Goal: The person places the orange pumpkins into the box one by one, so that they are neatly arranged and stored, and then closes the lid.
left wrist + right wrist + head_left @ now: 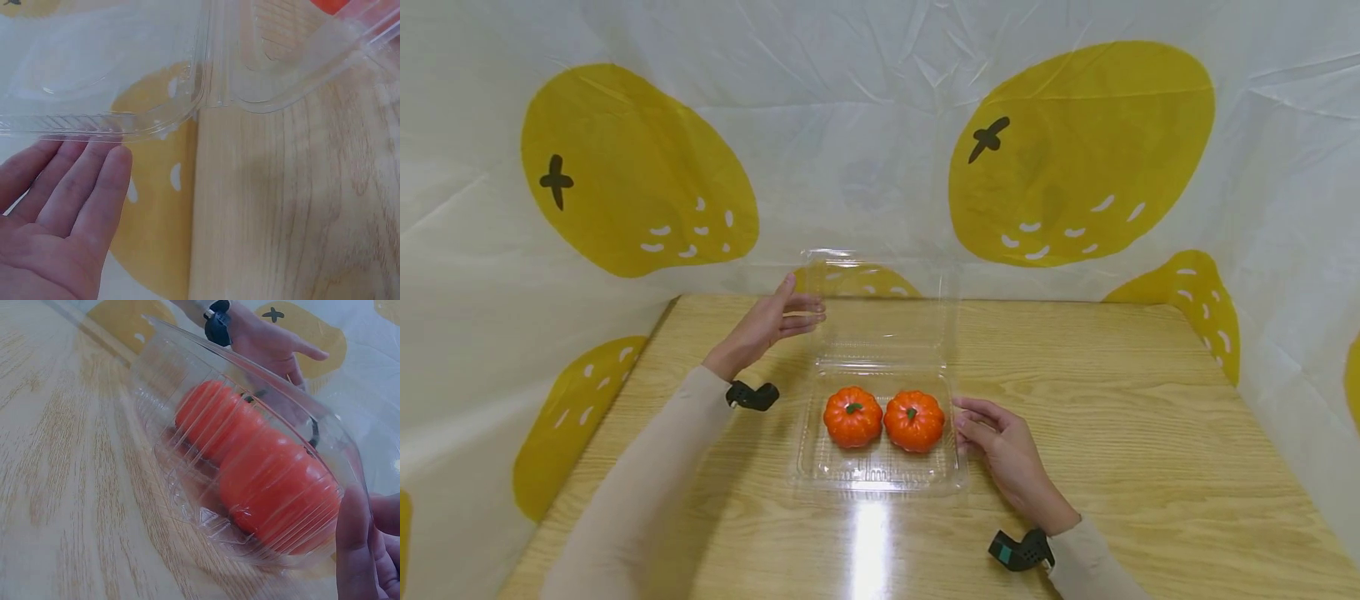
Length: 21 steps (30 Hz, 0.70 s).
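A clear plastic clamshell container (808, 471) lies on the table with its lid (880, 321) raised at the back. Two orange toy pumpkins with green stems sit side by side in its base, the left pumpkin (852, 417) close to the right pumpkin (914, 422). At the lid's left edge is my left hand (767, 323), fingers extended; in the left wrist view the fingertips (115, 165) meet the lid's rim from outside. My right hand (1006, 454) pinches the base's right rim between thumb and fingers, as the right wrist view shows.
The wooden table (1112, 400) runs back to a white curtain (850, 167) printed with large yellow fruit shapes. Further curtain hangs along the left and right sides. A black wrist camera (752, 396) is worn on the left wrist, and another camera (1021, 550) on the right.
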Each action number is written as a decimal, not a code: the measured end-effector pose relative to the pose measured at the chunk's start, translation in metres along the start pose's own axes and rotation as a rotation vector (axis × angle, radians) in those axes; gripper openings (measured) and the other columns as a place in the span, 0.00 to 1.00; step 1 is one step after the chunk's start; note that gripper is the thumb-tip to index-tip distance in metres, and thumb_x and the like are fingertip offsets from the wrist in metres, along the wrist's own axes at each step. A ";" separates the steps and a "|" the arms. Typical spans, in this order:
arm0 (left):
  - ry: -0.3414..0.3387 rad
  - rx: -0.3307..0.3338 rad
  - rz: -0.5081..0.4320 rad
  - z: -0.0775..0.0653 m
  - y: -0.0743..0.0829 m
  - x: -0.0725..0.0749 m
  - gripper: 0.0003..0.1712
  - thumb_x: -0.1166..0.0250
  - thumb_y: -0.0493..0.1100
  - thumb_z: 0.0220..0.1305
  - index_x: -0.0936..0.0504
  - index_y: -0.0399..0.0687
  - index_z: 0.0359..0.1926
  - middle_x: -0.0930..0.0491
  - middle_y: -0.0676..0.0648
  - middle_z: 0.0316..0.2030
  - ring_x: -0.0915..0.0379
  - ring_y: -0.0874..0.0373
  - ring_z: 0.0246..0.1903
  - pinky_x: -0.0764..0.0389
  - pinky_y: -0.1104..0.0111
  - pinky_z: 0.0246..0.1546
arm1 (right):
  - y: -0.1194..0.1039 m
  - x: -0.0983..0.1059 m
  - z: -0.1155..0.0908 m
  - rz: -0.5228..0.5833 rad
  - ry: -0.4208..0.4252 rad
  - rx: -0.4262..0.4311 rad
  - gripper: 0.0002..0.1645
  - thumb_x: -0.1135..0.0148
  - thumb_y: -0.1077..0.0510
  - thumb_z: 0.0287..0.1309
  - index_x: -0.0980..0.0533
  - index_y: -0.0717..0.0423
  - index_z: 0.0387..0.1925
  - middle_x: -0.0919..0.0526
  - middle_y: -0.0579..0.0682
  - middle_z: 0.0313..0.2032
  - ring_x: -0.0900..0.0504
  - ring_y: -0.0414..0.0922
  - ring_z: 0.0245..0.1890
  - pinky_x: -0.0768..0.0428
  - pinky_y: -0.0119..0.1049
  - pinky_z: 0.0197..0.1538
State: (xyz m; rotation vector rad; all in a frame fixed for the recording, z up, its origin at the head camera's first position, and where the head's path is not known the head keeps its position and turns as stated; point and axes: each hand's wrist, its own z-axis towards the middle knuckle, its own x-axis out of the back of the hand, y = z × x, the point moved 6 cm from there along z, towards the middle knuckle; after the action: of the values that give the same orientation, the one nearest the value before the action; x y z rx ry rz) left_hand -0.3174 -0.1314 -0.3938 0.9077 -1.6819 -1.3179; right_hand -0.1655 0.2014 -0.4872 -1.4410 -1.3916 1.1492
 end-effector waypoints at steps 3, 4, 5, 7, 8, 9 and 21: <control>-0.016 0.001 0.028 -0.004 0.004 -0.001 0.55 0.69 0.76 0.75 0.35 0.33 0.75 0.31 0.33 0.73 0.32 0.39 0.73 0.31 0.51 0.75 | 0.000 0.000 0.000 -0.004 0.001 0.004 0.26 0.38 0.62 0.71 0.27 0.67 0.66 0.19 0.43 0.40 0.17 0.37 0.34 0.13 0.29 0.39; -0.022 0.001 0.036 -0.005 0.006 -0.001 0.55 0.70 0.76 0.75 0.35 0.33 0.75 0.31 0.33 0.73 0.32 0.39 0.73 0.31 0.50 0.76 | 0.000 0.000 0.000 -0.007 0.000 0.005 0.26 0.38 0.62 0.71 0.27 0.67 0.66 0.19 0.43 0.40 0.17 0.37 0.34 0.13 0.29 0.39; -0.027 0.001 0.044 -0.006 0.008 -0.001 0.55 0.70 0.76 0.75 0.35 0.33 0.75 0.31 0.34 0.73 0.32 0.39 0.74 0.32 0.49 0.76 | 0.000 0.001 0.000 -0.009 -0.001 0.007 0.26 0.38 0.61 0.71 0.28 0.67 0.66 0.19 0.43 0.40 0.17 0.37 0.34 0.13 0.29 0.39; -0.043 -0.002 0.066 -0.008 0.011 -0.001 0.55 0.71 0.76 0.75 0.35 0.34 0.75 0.31 0.34 0.74 0.33 0.39 0.74 0.33 0.49 0.77 | -0.001 0.001 0.000 -0.011 -0.001 0.009 0.27 0.38 0.61 0.71 0.28 0.67 0.66 0.19 0.43 0.39 0.17 0.37 0.34 0.13 0.29 0.39; -0.050 -0.003 0.076 -0.009 0.013 -0.001 0.55 0.72 0.76 0.75 0.35 0.34 0.75 0.31 0.34 0.74 0.33 0.40 0.74 0.34 0.48 0.77 | -0.001 0.001 0.000 -0.011 0.000 0.010 0.27 0.38 0.61 0.71 0.28 0.67 0.66 0.19 0.43 0.39 0.17 0.37 0.34 0.13 0.29 0.39; -0.056 -0.002 0.084 -0.010 0.014 -0.001 0.56 0.72 0.77 0.75 0.35 0.34 0.75 0.31 0.34 0.74 0.33 0.40 0.74 0.34 0.48 0.77 | -0.001 0.001 0.000 -0.009 0.000 0.009 0.26 0.38 0.62 0.71 0.28 0.67 0.66 0.19 0.43 0.39 0.17 0.37 0.34 0.13 0.29 0.39; -0.120 0.044 0.149 -0.022 0.026 0.001 0.57 0.74 0.78 0.74 0.34 0.35 0.75 0.30 0.35 0.73 0.32 0.42 0.73 0.34 0.49 0.77 | -0.004 -0.001 -0.001 0.007 0.001 0.007 0.26 0.38 0.63 0.70 0.28 0.69 0.66 0.19 0.43 0.40 0.17 0.36 0.34 0.13 0.28 0.38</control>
State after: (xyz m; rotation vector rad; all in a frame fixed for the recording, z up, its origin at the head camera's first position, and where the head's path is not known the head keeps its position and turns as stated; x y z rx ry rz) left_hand -0.2997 -0.1360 -0.3652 0.7256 -1.8403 -1.2598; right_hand -0.1655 0.2011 -0.4831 -1.4425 -1.3809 1.1566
